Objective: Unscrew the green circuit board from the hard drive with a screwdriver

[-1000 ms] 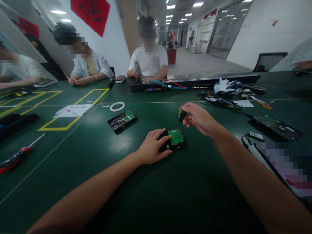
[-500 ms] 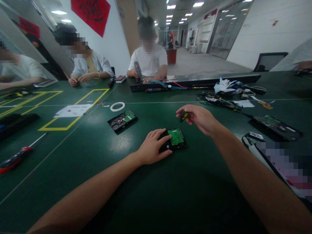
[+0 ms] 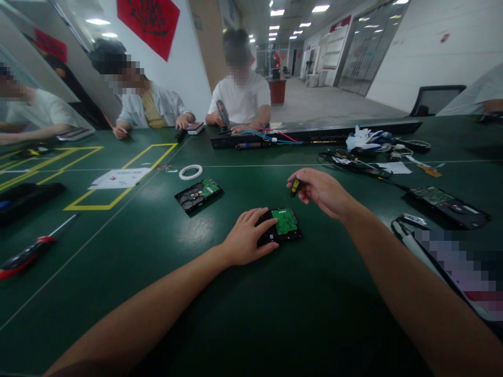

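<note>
A black hard drive with a green circuit board lies on the dark green table. My left hand rests on its left part, fingers spread over the casing, thumb along the near edge. My right hand is above and to the right of the drive, fingers closed round a small yellow-and-black screwdriver. The screwdriver points down at the far edge of the board; its tip is too fine to make out. Another hard drive lies to the left, beyond my left hand.
A roll of white tape, a red-and-black screwdriver and a paper sheet lie left. At right are cables, gloves and a third drive. A long black panel spans the back, where people sit.
The screwdriver handle in my right hand has turned slightly, and the fingers have shifted a little. My left hand stays on the drive. One person across the table has reached toward a dark object.
</note>
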A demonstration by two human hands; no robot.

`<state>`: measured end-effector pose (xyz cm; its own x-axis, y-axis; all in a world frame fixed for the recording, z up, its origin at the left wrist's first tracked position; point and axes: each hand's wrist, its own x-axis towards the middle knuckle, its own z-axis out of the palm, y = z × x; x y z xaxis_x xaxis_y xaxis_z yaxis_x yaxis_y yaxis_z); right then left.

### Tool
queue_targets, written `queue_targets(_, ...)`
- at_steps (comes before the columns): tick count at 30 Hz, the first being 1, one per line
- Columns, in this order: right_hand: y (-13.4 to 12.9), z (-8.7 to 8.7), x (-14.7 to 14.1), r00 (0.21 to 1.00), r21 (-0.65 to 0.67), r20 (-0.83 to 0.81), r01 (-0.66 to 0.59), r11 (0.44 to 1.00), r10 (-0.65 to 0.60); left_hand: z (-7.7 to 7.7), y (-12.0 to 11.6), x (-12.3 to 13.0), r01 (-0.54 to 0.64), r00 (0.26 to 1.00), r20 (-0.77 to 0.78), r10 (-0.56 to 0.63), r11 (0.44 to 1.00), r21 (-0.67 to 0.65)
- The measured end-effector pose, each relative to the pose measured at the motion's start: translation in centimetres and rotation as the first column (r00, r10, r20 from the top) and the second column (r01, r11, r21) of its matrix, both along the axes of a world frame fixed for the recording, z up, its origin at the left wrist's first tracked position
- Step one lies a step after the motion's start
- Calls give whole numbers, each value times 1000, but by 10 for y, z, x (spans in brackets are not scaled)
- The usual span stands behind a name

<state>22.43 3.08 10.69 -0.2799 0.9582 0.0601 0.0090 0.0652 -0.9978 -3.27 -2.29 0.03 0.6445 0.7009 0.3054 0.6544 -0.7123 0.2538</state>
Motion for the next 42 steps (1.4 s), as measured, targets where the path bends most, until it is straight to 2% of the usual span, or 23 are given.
queue_targets(14,-1,0,0,995,-44,-99,-17,999,13,-2,0,0,0,1000,-6,0,1000,20)
queue_targets(22,-2,1,-1,997,26,19,-79,997,79,-2,0,0,0,1000,1,0,1000,14)
queue_targets(28,3,-2,2,996,66,65,-67,996,62,-2,1,0,0,1000,-14,0,1000,14)
queue_targets(34,3,-2,1,1000,4,5,-18,1000,18,-2,1,-1,-1,1000,0,1,1000,6)
queue_targets(42,-4,2,-3,998,-46,-55,-13,999,10,-2,1,0,2,1000,9,-2,1000,14)
